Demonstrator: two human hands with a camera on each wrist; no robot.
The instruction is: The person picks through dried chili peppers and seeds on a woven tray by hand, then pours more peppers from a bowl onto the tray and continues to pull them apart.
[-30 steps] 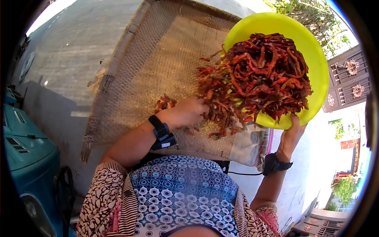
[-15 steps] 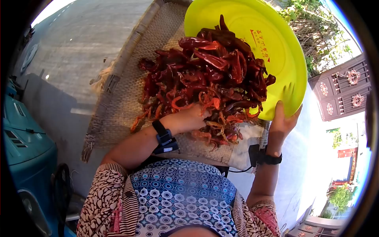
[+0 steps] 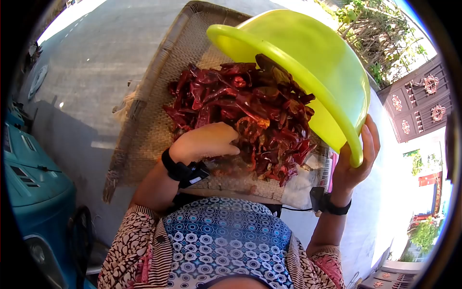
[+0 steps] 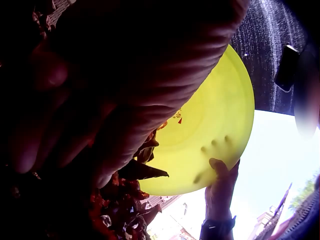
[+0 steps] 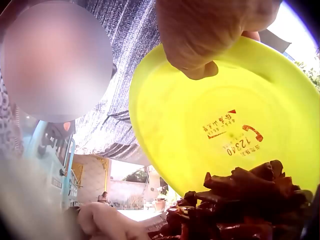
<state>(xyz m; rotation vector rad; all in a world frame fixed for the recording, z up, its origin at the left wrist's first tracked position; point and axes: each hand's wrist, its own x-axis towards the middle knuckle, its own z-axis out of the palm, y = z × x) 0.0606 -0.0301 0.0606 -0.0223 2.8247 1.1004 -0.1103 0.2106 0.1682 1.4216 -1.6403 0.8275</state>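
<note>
A heap of dark red dried chili peppers (image 3: 216,98) lies on a woven mat (image 3: 144,159). My right hand (image 3: 356,154) grips the rim of a yellow-green plastic basin (image 3: 313,53), which is tipped on its side over the heap, mouth toward the peppers. The thumb (image 5: 202,71) presses the inside of the basin, and finger shadows show through its wall in the left wrist view. My left hand (image 3: 207,142) is at the near left edge of the heap, fingers loosely bent down, apart from each other, close over the peppers (image 4: 125,205).
The mat has a raised, bound border (image 3: 159,53). A teal vehicle (image 3: 38,192) stands on the concrete to the left. Leafy plants (image 3: 370,43) and a brown ornamented gate (image 3: 416,103) are on the right. Another person (image 5: 103,197) appears far off in the right wrist view.
The basin has swung left and tipped onto its side, and its peppers have tumbled onto the mat. My left hand has drawn back a little to the left.
</note>
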